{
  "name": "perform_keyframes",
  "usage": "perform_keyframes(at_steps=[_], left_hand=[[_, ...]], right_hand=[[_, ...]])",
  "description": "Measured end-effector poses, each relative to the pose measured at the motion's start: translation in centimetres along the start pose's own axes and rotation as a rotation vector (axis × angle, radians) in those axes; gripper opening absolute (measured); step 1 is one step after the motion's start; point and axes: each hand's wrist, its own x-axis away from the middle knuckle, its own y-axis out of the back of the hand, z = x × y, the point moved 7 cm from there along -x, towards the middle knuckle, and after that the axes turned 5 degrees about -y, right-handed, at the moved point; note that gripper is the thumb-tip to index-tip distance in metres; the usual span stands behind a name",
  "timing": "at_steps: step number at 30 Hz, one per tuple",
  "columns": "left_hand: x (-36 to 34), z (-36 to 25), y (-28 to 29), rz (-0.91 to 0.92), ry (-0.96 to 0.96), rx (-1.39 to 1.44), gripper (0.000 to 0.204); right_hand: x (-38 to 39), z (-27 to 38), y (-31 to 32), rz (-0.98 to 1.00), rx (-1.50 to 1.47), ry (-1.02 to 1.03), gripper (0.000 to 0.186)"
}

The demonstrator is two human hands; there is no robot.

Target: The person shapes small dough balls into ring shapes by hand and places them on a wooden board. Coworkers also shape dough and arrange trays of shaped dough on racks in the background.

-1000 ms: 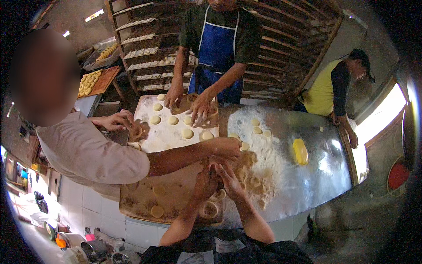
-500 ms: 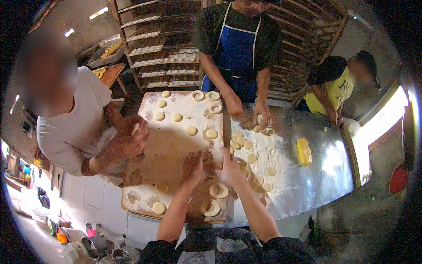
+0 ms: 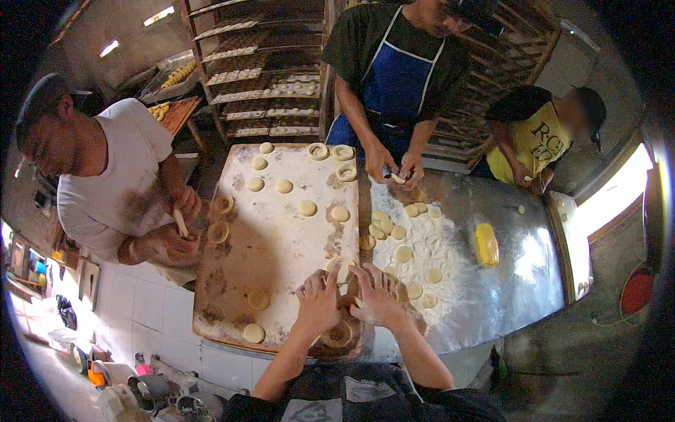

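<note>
My left hand point(image 3: 318, 304) and my right hand point(image 3: 378, 295) are side by side at the right edge of a floured wooden board point(image 3: 295, 239). Their fingertips meet at a pale dough ring point(image 3: 342, 264) that lies on the board, gripping its near side; my fingers hide part of it. Under and between my wrists, another dough ring point(image 3: 337, 335) lies near the board's front edge, with one more partly covered by my hands. Flat dough discs point(image 3: 307, 208) are spread over the far half of the board.
Right of the board is a metal table point(image 3: 464, 309) with flour, several dough discs point(image 3: 403, 254) and a yellow block point(image 3: 486, 245). A person in white point(image 3: 112, 169) holds dough at left; a person in a blue apron point(image 3: 394, 77) handles dough opposite. Behind stands a tray rack point(image 3: 260, 95).
My hands have come together over the dough ring, now down on the board. The person in white has drawn back, uncovering two rings. The aproned person has lifted dough off the table.
</note>
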Motion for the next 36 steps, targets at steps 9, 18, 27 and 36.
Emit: perform_keyframes(at_steps=[9,18,27,36], left_hand=[[-0.2,2.4,1.9,-0.121,0.096,-0.031,0.086],[-0.1,2.9,1.2,-0.084,0.103,-0.054,0.083],[-6.9,3.3,1.5,-0.088,0.048,-0.167,0.07],[-8.7,4.0,2.5,-0.07,0.055,-0.152,0.061]], right_hand=[[-2.3,3.3,0.2,-0.143,0.034,0.157,0.088],[-2.0,2.7,0.2,-0.104,-0.027,0.09,0.079],[-7.3,-0.4,0.8,-0.177,0.008,-0.008,0.085],[-8.7,0.4,1.3,-0.27,0.07,0.019,0.092]])
